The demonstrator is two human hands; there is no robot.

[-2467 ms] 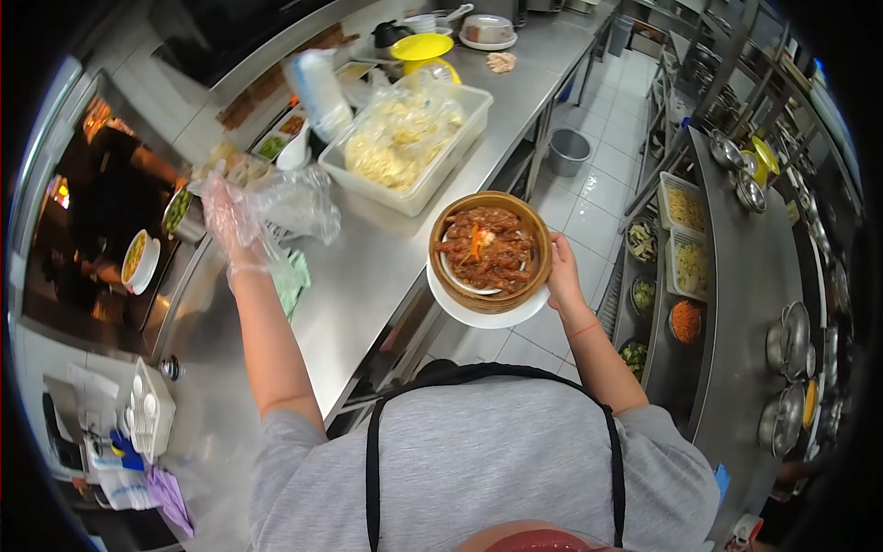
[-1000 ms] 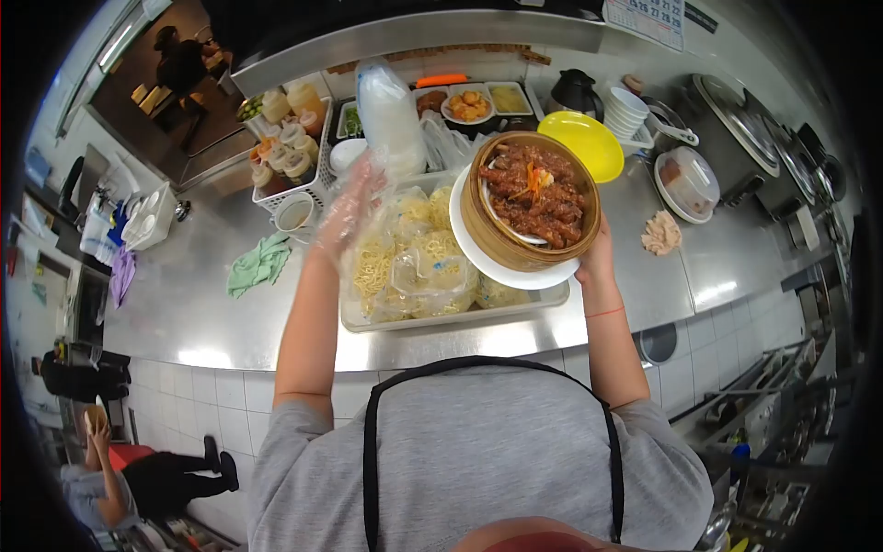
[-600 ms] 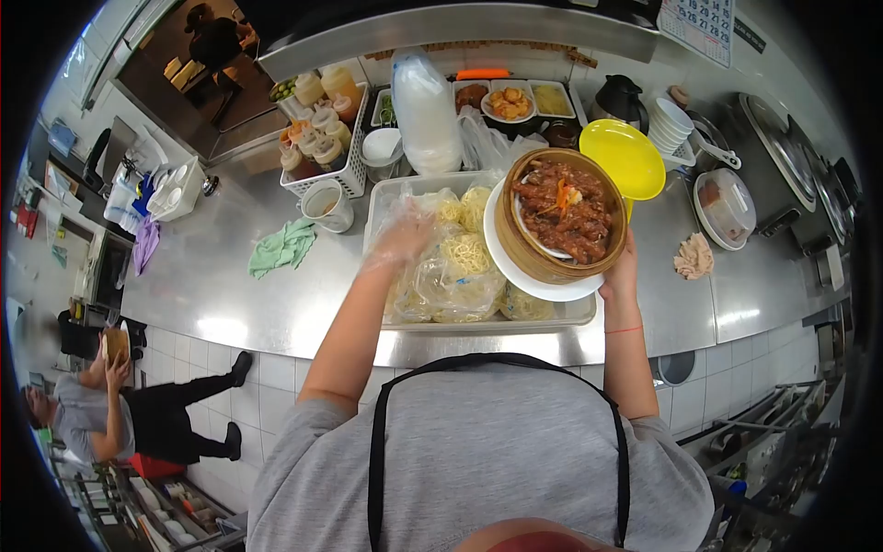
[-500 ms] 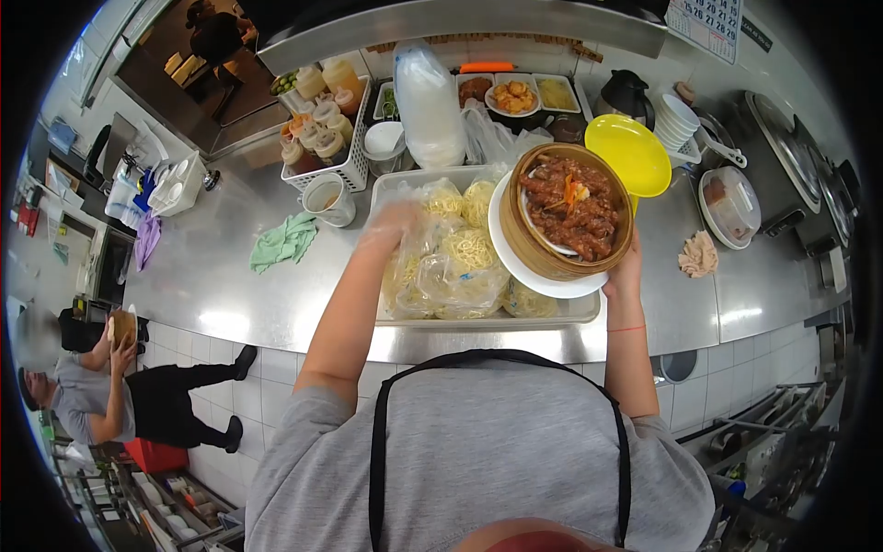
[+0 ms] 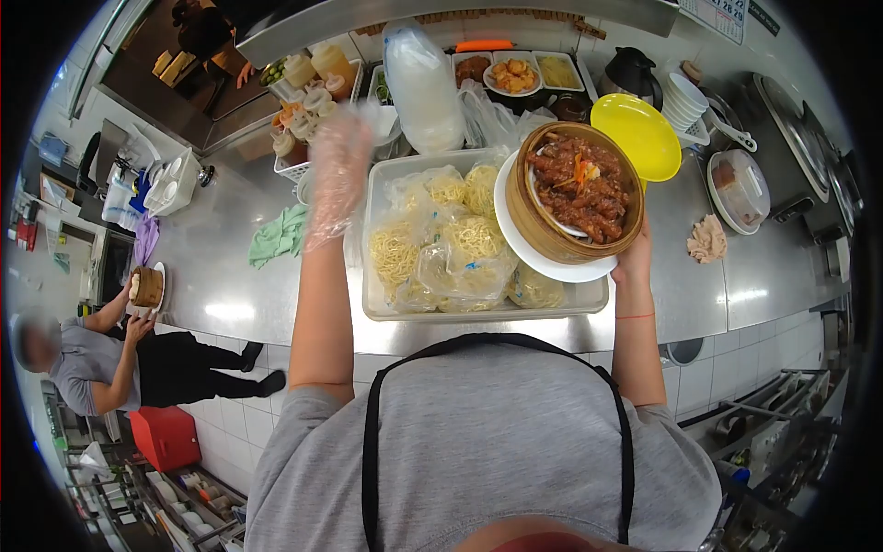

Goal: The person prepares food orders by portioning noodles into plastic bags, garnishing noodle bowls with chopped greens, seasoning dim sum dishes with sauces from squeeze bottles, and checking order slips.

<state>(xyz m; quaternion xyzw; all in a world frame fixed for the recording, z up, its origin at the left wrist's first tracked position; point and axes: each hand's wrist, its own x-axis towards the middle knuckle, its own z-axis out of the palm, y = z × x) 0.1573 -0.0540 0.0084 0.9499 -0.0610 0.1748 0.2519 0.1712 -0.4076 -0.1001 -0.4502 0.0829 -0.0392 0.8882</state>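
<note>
My right hand (image 5: pixel 635 250) grips the right edge of a white plate (image 5: pixel 552 259). On that plate a round bamboo steamer (image 5: pixel 538 225) tilts toward me, filled with brown glazed meat (image 5: pixel 581 184) with orange shreds on top. My left hand (image 5: pixel 338 170), in a clear plastic glove, is raised in front of the sauce bottles, left of a tray; its fingers are smeared by motion. Below the steamer lies the translucent tray (image 5: pixel 372 267) with bagged yellow noodles (image 5: pixel 395 250). A yellow plate (image 5: pixel 639 129) shows just behind the steamer.
Behind the tray are a tall plastic-wrapped stack (image 5: pixel 418 92) and side dishes (image 5: pixel 512 74). A green cloth (image 5: pixel 279 236) lies left, a beige cloth (image 5: pixel 706 239) right, near a covered plate (image 5: pixel 739 189). A co-worker (image 5: pixel 92 359) at far left holds another steamer (image 5: pixel 147 287).
My left hand has moved up and left, away from the noodle bags. The steamer in my right hand sits slightly farther right and higher. The co-worker has come nearer.
</note>
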